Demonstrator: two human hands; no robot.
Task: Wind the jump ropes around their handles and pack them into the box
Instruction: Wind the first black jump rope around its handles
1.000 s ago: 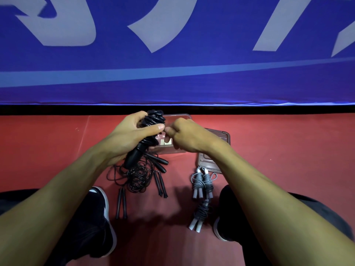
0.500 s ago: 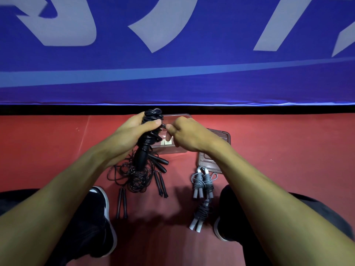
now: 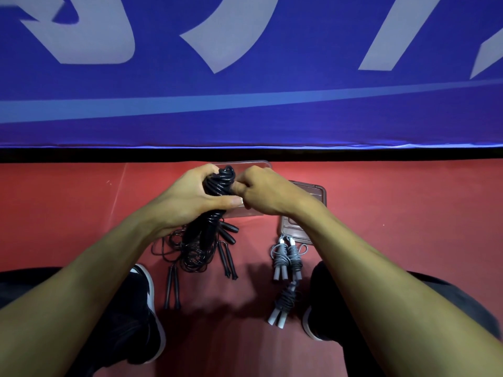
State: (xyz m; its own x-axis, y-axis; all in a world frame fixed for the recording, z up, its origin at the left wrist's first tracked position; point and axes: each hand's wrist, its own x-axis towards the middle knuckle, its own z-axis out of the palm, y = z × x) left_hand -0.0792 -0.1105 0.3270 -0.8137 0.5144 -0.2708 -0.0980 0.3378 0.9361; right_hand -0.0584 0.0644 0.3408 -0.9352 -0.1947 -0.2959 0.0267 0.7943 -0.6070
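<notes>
My left hand (image 3: 187,197) grips a black jump rope bundle (image 3: 217,186), its cord wound thickly around the handles. My right hand (image 3: 261,191) pinches the cord at the bundle's right side, fingers curled. Behind both hands lies a clear plastic box (image 3: 261,165), mostly hidden. Its lid (image 3: 313,191) lies to the right. On the red floor below, a tangle of loose black ropes (image 3: 193,251) lies with several black handles. Two wound grey ropes (image 3: 287,257) sit side by side to the right, and a third grey bundle (image 3: 285,300) lies nearer to me.
A blue banner wall (image 3: 245,77) with pale lettering stands right behind the box. My shoes frame the work spot: the left shoe (image 3: 141,317) and the right shoe (image 3: 318,317). Loose black handles (image 3: 171,287) lie by the left shoe.
The black bundle has tilted more upright in my left hand, and my right hand has closed in against its right side, pinching the cord near the top.
</notes>
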